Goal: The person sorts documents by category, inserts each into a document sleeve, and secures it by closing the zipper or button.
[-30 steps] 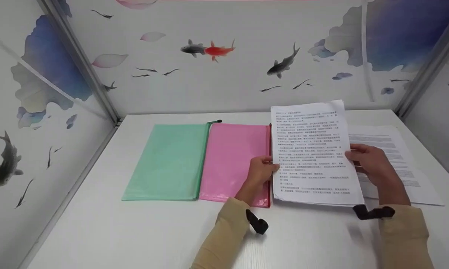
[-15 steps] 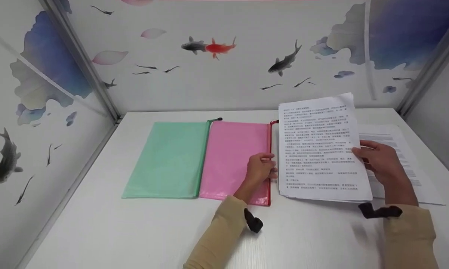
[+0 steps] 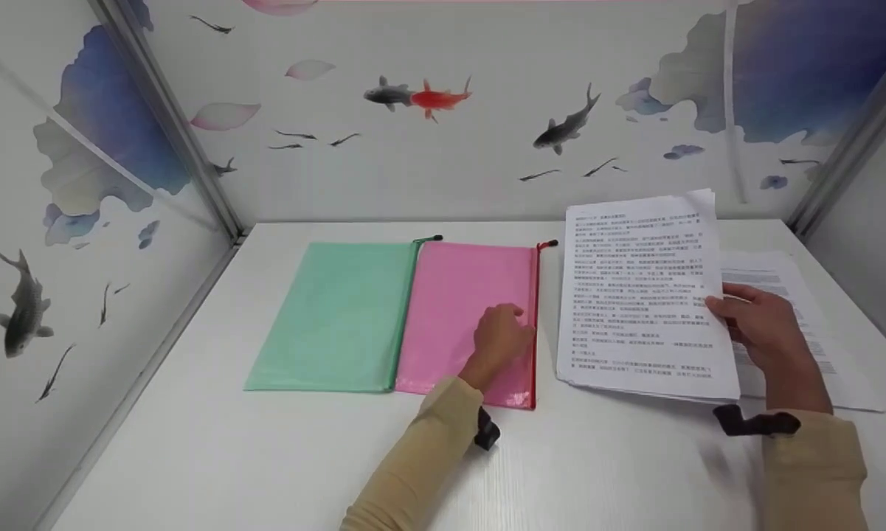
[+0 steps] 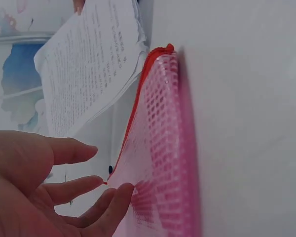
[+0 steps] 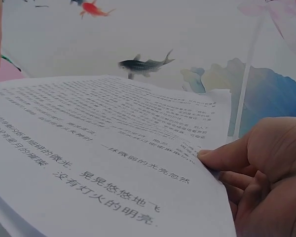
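Observation:
My right hand (image 3: 771, 324) pinches a stack of printed paper (image 3: 638, 295) by its right edge, thumb on top and fingers underneath. In the right wrist view the stack (image 5: 98, 148) tilts up, its printed side showing. My left hand (image 3: 500, 341) is over the pink zipper pouch (image 3: 450, 317), close to its red zipper edge. Seen from the left wrist, the hand's fingers (image 4: 71, 190) are spread and loosely bent, fingertips right at the pouch's mesh surface (image 4: 160, 123), with nothing gripped between them. A green zipper pouch (image 3: 332, 317) lies flat to the left of the pink one.
More printed sheets (image 3: 797, 332) lie on the white table (image 3: 192, 457) at the right, partly hidden by the right hand and the held stack. Panels with painted fish (image 3: 443, 99) stand along the back and sides.
My left hand has let go of the paper stack's left edge and moved left over the pink pouch. The right hand has carried the stack a little to the right.

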### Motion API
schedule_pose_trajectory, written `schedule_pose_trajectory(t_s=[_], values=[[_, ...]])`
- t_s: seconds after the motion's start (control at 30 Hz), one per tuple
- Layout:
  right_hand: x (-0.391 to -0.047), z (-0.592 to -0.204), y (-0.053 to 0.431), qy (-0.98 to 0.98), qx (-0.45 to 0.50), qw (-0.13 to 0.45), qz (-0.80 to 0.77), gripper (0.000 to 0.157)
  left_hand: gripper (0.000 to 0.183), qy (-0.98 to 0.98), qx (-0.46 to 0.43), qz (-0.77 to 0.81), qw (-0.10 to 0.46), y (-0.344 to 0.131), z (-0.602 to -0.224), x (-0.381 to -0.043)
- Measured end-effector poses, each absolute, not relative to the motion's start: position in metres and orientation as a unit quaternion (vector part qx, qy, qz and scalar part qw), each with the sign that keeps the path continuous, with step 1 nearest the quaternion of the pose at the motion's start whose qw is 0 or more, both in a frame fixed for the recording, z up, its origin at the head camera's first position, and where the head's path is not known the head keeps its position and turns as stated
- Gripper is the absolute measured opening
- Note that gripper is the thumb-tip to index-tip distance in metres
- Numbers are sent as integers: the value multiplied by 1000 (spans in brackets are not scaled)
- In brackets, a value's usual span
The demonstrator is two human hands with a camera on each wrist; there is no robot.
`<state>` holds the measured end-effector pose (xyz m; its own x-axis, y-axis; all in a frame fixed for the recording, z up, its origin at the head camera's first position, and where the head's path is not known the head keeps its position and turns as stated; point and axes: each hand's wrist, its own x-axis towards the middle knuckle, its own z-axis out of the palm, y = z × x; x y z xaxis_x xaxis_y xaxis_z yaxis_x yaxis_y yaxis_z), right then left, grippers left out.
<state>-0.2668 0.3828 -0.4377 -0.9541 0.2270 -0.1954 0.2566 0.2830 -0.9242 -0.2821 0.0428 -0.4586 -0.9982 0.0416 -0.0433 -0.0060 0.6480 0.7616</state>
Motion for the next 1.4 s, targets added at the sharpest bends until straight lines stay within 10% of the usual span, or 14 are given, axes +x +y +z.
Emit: schedule_pose_trajectory(t_s=[0.77, 1.4], values=[[-263, -431, 381, 794, 157, 23, -587, 76, 69, 991, -24, 114, 72, 69, -454, -270], [-260, -429, 377, 794, 152, 23, -588, 75, 32, 989, -7, 135, 67, 63, -446, -276]])
